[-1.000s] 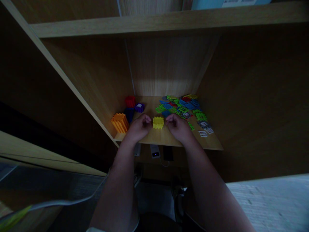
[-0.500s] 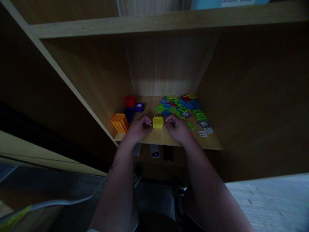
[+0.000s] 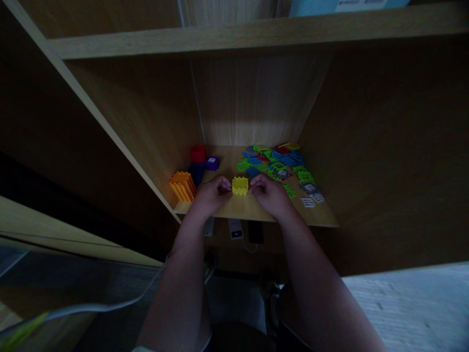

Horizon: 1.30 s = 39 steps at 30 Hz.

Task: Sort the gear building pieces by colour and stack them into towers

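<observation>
Between my two hands on the wooden shelf sits a small yellow box made of interlocking toothed plastic tiles. My left hand is curled, its thumb and fingertips at the box's left side. On the opposite side, my right hand has its bent fingertips against the right edge. To the left stand a tall orange tile block, a dark blue block, a red block and a purple box with a white piece on top.
Loose tiles in green, blue, red and yellow lie heaped at the back right, with white window-like pieces near the right front. Cabinet walls and an upper shelf enclose the space. Below is a white device with a cable.
Almost nothing differs. Both hands stay at the sides of the yellow box, and the view has shifted very slightly.
</observation>
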Tool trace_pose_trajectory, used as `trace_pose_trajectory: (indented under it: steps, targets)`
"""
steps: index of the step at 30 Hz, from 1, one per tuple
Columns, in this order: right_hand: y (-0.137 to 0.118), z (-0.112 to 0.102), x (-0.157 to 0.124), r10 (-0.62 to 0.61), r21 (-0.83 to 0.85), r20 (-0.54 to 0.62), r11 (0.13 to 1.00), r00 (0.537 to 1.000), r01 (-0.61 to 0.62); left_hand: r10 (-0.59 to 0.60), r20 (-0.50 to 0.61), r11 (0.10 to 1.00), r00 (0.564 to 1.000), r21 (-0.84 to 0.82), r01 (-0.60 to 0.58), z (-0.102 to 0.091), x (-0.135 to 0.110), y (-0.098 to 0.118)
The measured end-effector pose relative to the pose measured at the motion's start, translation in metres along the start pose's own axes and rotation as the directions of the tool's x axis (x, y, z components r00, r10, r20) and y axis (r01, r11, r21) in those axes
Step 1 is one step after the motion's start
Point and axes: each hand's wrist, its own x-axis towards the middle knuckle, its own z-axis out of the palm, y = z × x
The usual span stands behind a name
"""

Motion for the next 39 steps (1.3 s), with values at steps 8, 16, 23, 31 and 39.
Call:
trace_pose_trajectory:
  steps: [8,16,23,31,39]
  targets:
    - [0.0020,0.0014,-0.0008,-0.006,0.003,-0.001,1.000,1.000,0.006,0.015,-0.008,0.999,1.000,0.036,-0.015,0.0007,-0.0001,-0.0005]
    - [0.0021,0.0008,-0.0003,0.007,0.007,0.004,1.000,1.000,-0.007,0.017,-0.004,0.999,1.000,0.028,-0.017,0.0003,-0.0003,-0.0005]
    - [0.0014,0.0011,-0.0004,0.002,0.009,-0.001,1.000,1.000,-0.002,0.019,0.000,0.999,1.000,0.033,-0.019,-0.0004,-0.0014,0.0009]
    - [0.0015,0.0010,-0.0011,-0.007,0.014,0.012,1.000,1.000,0.007,-0.001,0.009,0.999,1.000,0.036,0.001,-0.0010,-0.0011,0.0050]
    - [0.0034,0.0013,-0.0012,-0.021,-0.005,0.010,1.000,1.000,0.021,0.014,0.010,0.999,1.000,0.040,-0.014,-0.0010,-0.0013,0.0052]
